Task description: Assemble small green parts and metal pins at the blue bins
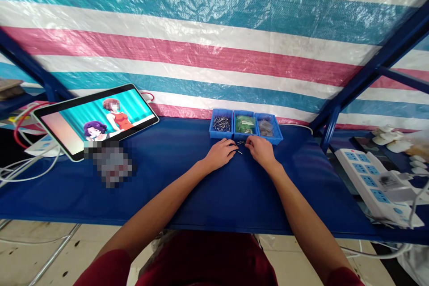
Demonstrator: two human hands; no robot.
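Observation:
On the blue tabletop (197, 192), my left hand (221, 154) rests with its fingers curled and drawn together; what they hold, if anything, is too small to make out. Close by on the right, my right hand (262, 150) pinches the end of a small dark metal pin (240, 143) between thumb and fingertips. One more loose pin (239, 152) lies on the table between the hands. Just beyond them stand three joined blue bins: the left bin (221, 134) holds many similar pins, the middle bin (244, 136) a green bag, the right bin (276, 135) clear plastic bags.
A tablet (72, 154) playing a cartoon leans at the left, with cables (20, 174) beside it. A blurred-out object (114, 165) lies before it. At the right are a white power strip (357, 178) and blue frame posts (330, 127). A striped tarp (214, 58) hangs behind.

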